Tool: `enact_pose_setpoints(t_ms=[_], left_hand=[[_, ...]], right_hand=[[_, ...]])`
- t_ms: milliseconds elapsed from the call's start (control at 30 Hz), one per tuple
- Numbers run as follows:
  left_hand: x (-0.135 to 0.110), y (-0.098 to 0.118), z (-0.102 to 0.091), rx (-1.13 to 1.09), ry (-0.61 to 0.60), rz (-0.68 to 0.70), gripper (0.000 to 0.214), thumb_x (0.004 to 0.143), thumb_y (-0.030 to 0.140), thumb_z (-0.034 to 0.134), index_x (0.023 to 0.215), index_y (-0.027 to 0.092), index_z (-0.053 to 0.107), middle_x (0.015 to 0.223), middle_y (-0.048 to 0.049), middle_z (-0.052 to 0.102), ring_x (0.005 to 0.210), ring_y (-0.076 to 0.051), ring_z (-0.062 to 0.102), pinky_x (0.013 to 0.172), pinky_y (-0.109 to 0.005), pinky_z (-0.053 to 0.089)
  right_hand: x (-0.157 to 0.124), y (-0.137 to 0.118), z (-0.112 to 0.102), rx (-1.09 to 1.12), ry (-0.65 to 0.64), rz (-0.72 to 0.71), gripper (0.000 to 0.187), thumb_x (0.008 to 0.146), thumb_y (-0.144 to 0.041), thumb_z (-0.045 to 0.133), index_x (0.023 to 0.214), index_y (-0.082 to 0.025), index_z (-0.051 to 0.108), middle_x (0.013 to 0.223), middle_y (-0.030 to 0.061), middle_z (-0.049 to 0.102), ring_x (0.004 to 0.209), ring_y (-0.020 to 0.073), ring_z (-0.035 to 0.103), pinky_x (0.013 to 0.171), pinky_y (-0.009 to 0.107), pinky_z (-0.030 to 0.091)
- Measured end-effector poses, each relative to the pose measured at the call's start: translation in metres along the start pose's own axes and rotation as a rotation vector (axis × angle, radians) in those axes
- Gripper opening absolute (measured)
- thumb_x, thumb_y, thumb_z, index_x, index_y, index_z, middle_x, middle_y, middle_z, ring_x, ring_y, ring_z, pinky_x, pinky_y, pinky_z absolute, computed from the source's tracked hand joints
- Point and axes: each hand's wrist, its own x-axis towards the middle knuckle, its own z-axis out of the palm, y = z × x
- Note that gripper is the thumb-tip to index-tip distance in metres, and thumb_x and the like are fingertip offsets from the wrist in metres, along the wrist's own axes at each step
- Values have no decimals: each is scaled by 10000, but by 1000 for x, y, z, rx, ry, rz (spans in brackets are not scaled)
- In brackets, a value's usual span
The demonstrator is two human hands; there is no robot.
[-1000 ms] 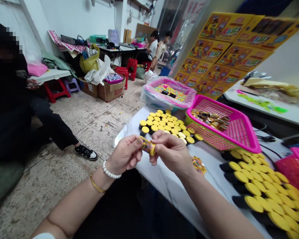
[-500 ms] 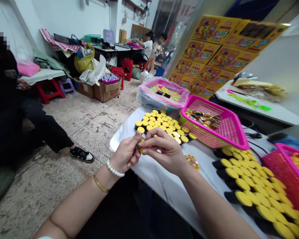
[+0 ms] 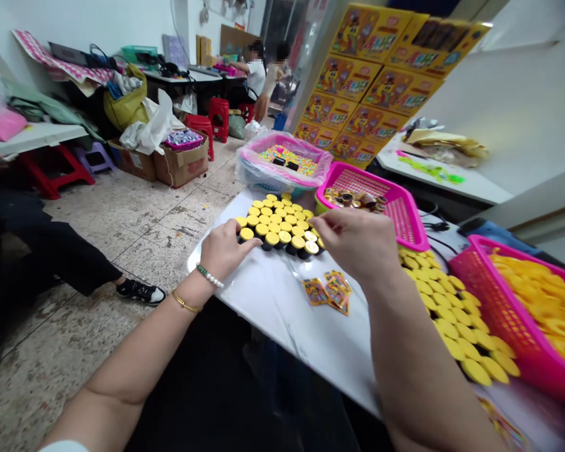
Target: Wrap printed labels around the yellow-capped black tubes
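Note:
At the near left corner of a group of black tubs with yellow lids [image 3: 275,218], my left hand [image 3: 226,248] has its thumb and fingers closed around one yellow-lidded tub [image 3: 246,234]. My right hand [image 3: 358,242] hangs over the right side of that group, in front of a pink basket [image 3: 402,210]. Its fingers are curled together in a pinch, and what they hold, if anything, does not show. Small printed yellow-orange stickers or packets [image 3: 332,292] lie on the white table [image 3: 268,301] between my forearms.
Shiny wrapped pieces [image 3: 353,198] fill part of the pink basket. Behind the tubs stands a plastic-lined basket [image 3: 247,160] of colourful beads. More yellow-lidded tubs [image 3: 452,307] and a basket of yellow rings [image 3: 546,307] are at right. Yellow boxes [image 3: 348,78] are stacked behind; a person's leg [image 3: 70,245] is at left.
My hands have come apart from the small yellow printed item they held together. The left moved to the near-left tub; the right moved up and right. The view has turned rightward.

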Motion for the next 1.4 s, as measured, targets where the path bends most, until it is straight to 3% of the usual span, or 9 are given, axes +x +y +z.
enact_pose_setpoints(t_ms=[133, 200, 267, 400, 733, 933, 1033, 1267, 1400], left_hand=[[-5, 4, 2, 139, -115, 111, 220, 747, 342, 779, 850, 174, 680, 626, -7, 619, 650, -185, 584, 653, -285, 394], [-13, 5, 2, 80, -183, 170, 198, 788, 352, 740, 849, 171, 686, 615, 5, 633, 613, -159, 589, 649, -274, 417], [-22, 7, 5, -11, -242, 199, 190, 808, 352, 721, 841, 169, 688, 607, 17, 637, 569, -130, 578, 628, -255, 426], [-34, 13, 20, -85, -335, 206, 200, 787, 306, 753, 899, 153, 692, 642, 14, 653, 582, -121, 583, 609, -239, 424], [-47, 15, 17, -148, -441, 182, 213, 801, 324, 749, 907, 151, 684, 602, 26, 626, 569, -120, 576, 595, -239, 413], [-67, 19, 8, -175, -218, 218, 448, 789, 377, 768, 1144, 141, 632, 779, -6, 636, 560, -100, 524, 606, -248, 452], [-81, 19, 0, -216, -150, 208, 355, 847, 370, 710, 1108, 137, 649, 793, -18, 632, 546, -89, 506, 592, -241, 453], [-110, 25, -3, -326, -174, 135, 113, 861, 264, 674, 846, 154, 696, 683, -7, 645, 561, -94, 534, 567, -218, 435], [-117, 37, -5, -421, -197, 20, 153, 859, 287, 658, 787, 155, 688, 664, -8, 647, 542, -92, 507, 542, -219, 416]], right_hand=[[-34, 0, -6, -53, -462, -38, 119, 794, -272, 697, 706, -251, 774, 639, 15, 691, 578, 164, 603, 532, 282, 357], [-61, 13, 0, -19, -548, -3, 123, 786, -237, 706, 845, -282, 804, 781, 14, 733, 638, 168, 640, 548, 277, 377], [-87, 25, 11, 52, -490, 91, 172, 807, -247, 703, 940, -293, 802, 909, 18, 738, 692, 171, 669, 583, 280, 424], [-119, 37, 35, 237, -299, 173, 111, 847, -265, 673, 819, -225, 773, 833, 39, 698, 753, 192, 673, 653, 300, 488], [-122, 45, 50, 303, -128, 22, 135, 874, -313, 650, 801, -216, 708, 818, 58, 683, 788, 228, 628, 723, 371, 510], [-126, 46, 52, 236, -49, -73, 148, 894, -292, 628, 822, -192, 709, 831, 90, 692, 825, 260, 599, 768, 424, 493], [-125, 47, 52, 245, -63, -85, 131, 892, -295, 636, 844, -203, 716, 844, 83, 693, 830, 256, 601, 770, 418, 488], [-122, 48, 60, 157, -39, -98, 171, 880, -228, 634, 714, -190, 614, 739, 67, 624, 744, 235, 561, 719, 391, 458], [-124, 30, 46, 90, 120, -144, 159, 912, -224, 611, 757, -187, 611, 741, 60, 610, 742, 226, 558, 718, 380, 447]])
